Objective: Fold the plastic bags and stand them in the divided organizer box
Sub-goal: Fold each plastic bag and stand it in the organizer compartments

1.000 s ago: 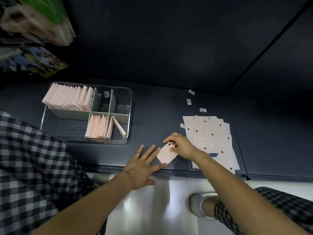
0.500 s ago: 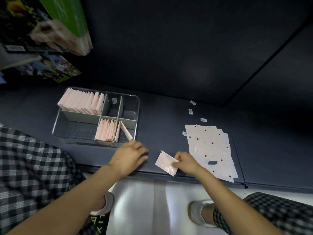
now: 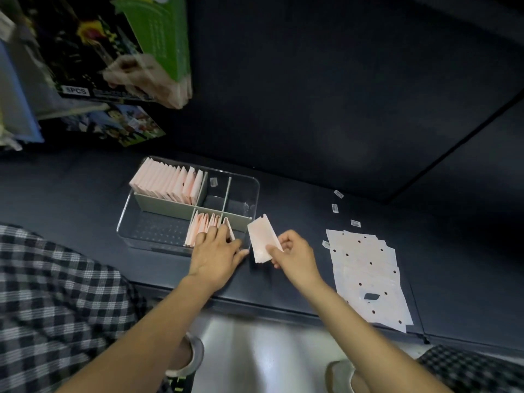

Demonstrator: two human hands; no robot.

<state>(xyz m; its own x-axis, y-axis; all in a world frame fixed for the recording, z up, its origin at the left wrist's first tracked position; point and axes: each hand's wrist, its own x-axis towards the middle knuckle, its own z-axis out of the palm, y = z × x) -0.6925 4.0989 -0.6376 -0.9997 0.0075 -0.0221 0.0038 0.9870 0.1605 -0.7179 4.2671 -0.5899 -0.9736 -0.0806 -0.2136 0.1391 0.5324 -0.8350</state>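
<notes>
A clear divided organizer box (image 3: 133, 211) sits on the dark shelf. Its back left compartment holds a row of folded pink bags (image 3: 167, 182). Its front middle compartment holds several more folded bags (image 3: 202, 226), standing on edge. My left hand (image 3: 217, 255) reaches into that front compartment, its straight fingers pressing against those bags. My right hand (image 3: 295, 255) pinches a folded pale pink bag (image 3: 262, 239) just right of the box's front right corner. A stack of flat unfolded bags (image 3: 368, 273) with dark dots lies to the right.
Small white labels (image 3: 335, 207) lie scattered on the shelf behind the flat stack. Product boxes (image 3: 93, 52) hang over the upper left. The shelf's front edge runs just below my wrists, with checked trouser legs and shoes below it.
My left hand moved from the shelf front into the box's front compartment. My right hand carried the folded bag left and up, close to the box's corner. The view came closer.
</notes>
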